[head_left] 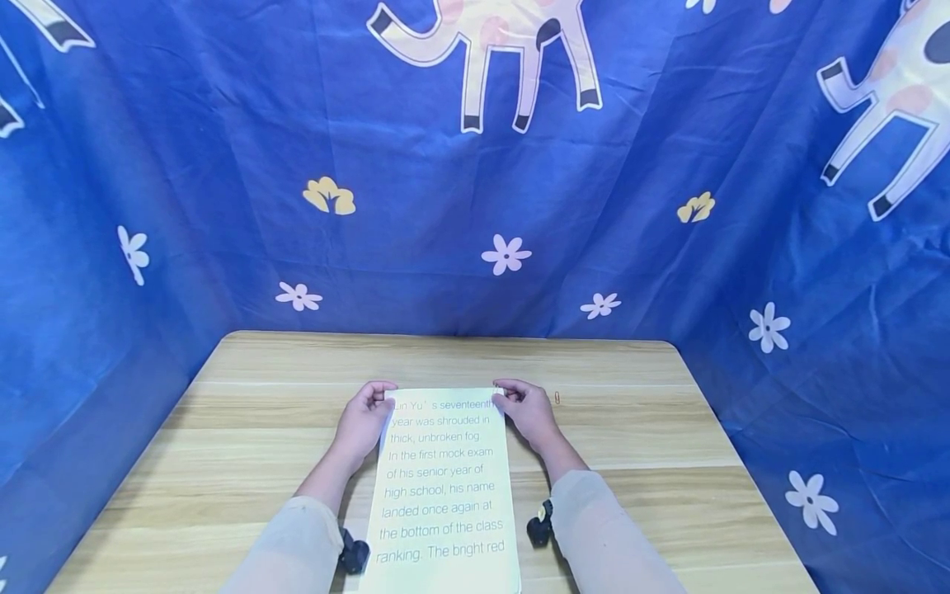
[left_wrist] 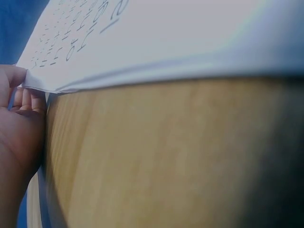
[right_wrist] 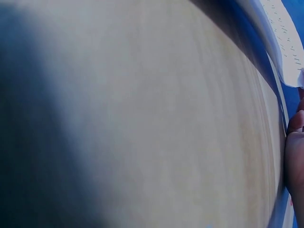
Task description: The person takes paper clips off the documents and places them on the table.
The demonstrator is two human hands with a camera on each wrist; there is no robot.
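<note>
White printed paper (head_left: 445,495) with large text lies lengthwise in front of me in the head view, its edge looking layered in the left wrist view. My left hand (head_left: 361,421) pinches the top left corner, thumb above and fingers beneath, as the left wrist view shows. At the top right corner my right hand (head_left: 529,410) pinches the paper between thumb and fingers. A thin small shape shows by these right fingertips; I cannot tell what it is. Just right of that hand, a red paper clip (head_left: 557,398) lies on the table.
The wood-grain table (head_left: 638,445) has rounded far corners. Blue patterned cloth (head_left: 416,247) hangs behind it and at both sides. Black wrist cameras sit under both cuffs, the left one (head_left: 354,554) beside the paper's left edge.
</note>
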